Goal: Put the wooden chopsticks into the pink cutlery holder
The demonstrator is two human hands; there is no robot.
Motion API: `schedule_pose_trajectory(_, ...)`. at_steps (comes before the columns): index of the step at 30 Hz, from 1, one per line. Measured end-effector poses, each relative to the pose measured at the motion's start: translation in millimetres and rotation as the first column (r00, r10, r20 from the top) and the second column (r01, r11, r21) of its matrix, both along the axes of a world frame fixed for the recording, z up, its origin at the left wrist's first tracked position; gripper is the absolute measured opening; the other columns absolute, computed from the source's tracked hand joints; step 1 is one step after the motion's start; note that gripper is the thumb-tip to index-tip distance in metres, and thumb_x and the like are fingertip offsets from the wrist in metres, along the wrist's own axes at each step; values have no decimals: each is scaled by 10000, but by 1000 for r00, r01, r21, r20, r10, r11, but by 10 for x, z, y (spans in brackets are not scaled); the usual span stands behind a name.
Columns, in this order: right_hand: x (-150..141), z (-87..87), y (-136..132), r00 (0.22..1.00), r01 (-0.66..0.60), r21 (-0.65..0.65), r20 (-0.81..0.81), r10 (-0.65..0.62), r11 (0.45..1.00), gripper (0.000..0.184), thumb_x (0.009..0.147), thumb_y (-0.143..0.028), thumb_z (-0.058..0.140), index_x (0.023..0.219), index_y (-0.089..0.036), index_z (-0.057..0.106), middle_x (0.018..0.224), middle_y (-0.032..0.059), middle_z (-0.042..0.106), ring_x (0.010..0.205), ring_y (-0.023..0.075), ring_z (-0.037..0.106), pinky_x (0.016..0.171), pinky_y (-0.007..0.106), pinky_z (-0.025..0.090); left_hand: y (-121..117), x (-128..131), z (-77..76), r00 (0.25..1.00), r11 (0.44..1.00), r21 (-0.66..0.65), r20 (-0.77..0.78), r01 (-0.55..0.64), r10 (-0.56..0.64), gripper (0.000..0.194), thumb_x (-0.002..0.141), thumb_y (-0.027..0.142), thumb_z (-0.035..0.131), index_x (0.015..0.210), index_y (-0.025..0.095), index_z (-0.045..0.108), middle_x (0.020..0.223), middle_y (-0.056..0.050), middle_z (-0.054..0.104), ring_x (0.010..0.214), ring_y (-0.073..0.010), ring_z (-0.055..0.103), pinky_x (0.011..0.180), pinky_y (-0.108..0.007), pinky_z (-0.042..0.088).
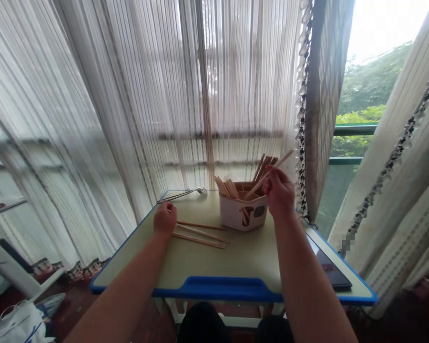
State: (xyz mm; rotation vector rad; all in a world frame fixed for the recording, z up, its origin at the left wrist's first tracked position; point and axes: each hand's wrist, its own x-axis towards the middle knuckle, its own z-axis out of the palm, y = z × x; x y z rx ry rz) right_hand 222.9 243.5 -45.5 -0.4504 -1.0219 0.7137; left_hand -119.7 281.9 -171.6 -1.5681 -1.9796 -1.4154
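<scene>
My right hand (279, 191) is closed around a light wooden chopstick (284, 157), held at a slant. The stick's lower end points into a white utensil holder (232, 215) with brown compartments. Pale chopsticks (228, 188) stand bunched in the holder's left part, and darker brown chopsticks (260, 166) lean at its back right, partly behind my hand. On the table's left side, my left hand (165, 218) rests with fingers curled; what they hold, if anything, is hidden. Several loose chopsticks (202, 233) lie flat to its right, their left ends close to the hand.
Long-handled metal utensils (186, 194) lie at the table's back left. A dark flat tablet (332, 270) is at the right edge. The table (250, 259) has a blue rim, with sheer curtains (146, 95) behind it. A white bag (19, 324) sits on the floor at left.
</scene>
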Motion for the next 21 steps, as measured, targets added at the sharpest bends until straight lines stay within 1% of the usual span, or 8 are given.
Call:
schedule_pose_trajectory(2, -105, -81, 56, 967, 84, -93, 248, -59, 992, 344, 761, -477, 557, 890, -168, 632, 470, -71, 453, 391, 63, 382, 398, 194, 287, -14, 3, 8, 1000, 1000, -5, -5, -4, 4, 96, 757, 267, 447, 751, 198, 515, 733, -25, 582, 631, -161, 546, 656, -269, 419)
schedule_pose_trajectory(3, -151, -113, 68, 913, 164, -104, 393, -111, 981, 352, 767, -485, 538, 858, -163, 645, 484, -52, 485, 420, 78, 422, 426, 206, 312, -21, 5, 11, 1000, 1000, -6, -7, -7, 7, 98, 759, 267, 446, 751, 197, 515, 733, -25, 581, 632, -161, 545, 657, -270, 420)
schedule_pose_trajectory(6, -253, -175, 58, 631, 414, 37, 709, -316, 909, 330, 790, -452, 508, 794, -168, 675, 592, 11, 600, 578, 134, 537, 555, 241, 378, -37, 10, 16, 1000, 1000, -4, -9, -8, 8, 97, 758, 263, 448, 752, 195, 517, 737, -24, 582, 624, -156, 541, 660, -269, 421)
schedule_pose_trajectory(9, -313, -205, 49, 435, 503, 178, 793, -426, 846, 300, 803, -395, 503, 916, -175, 672, 710, 43, 647, 698, 172, 564, 660, 274, 401, -45, 17, 18, 1000, 1000, 2, -11, -15, 15, 96, 754, 256, 450, 752, 194, 523, 743, -25, 586, 626, -154, 539, 665, -269, 421)
schedule_pose_trajectory(14, -400, -243, 40, 357, 558, 348, 719, -596, 753, 351, 822, -352, 485, 1077, -143, 606, 758, 64, 619, 797, 209, 532, 773, 335, 409, -42, 29, 28, 999, 999, -19, 26, -32, 32, 113, 756, 253, 443, 760, 187, 535, 750, -29, 593, 621, -149, 539, 652, -262, 422)
schedule_pose_trajectory(17, -537, -289, -77, 346, 490, 505, 636, -690, 711, 297, 841, -316, 457, 1050, -158, 598, 826, 77, 599, 855, 210, 515, 826, 354, 400, -30, 23, 36, 996, 998, -39, 67, -53, 55, 117, 750, 248, 448, 769, 186, 545, 761, -33, 606, 642, -154, 549, 664, -264, 423)
schedule_pose_trajectory(19, -689, -353, -192, 349, 288, 577, 680, -644, 765, 249, 854, -278, 432, 1001, -180, 607, 862, 74, 600, 869, 191, 524, 820, 322, 409, -20, 7, 38, 990, 995, -65, 112, -77, 84, 121, 747, 246, 449, 770, 189, 553, 759, -35, 615, 676, -166, 561, 675, -268, 423)
schedule_pose_trajectory(21, -869, -451, -294, 289, 77, 549, 786, -546, 832, 256, 868, -245, 396, 1002, -194, 608, 918, 72, 607, 885, 169, 540, 779, 276, 424, -9, -16, 37, 978, 990, -96, 168, -107, 122, 127, 747, 248, 447, 767, 191, 558, 752, -37, 621, 708, -179, 571, 683, -274, 424)
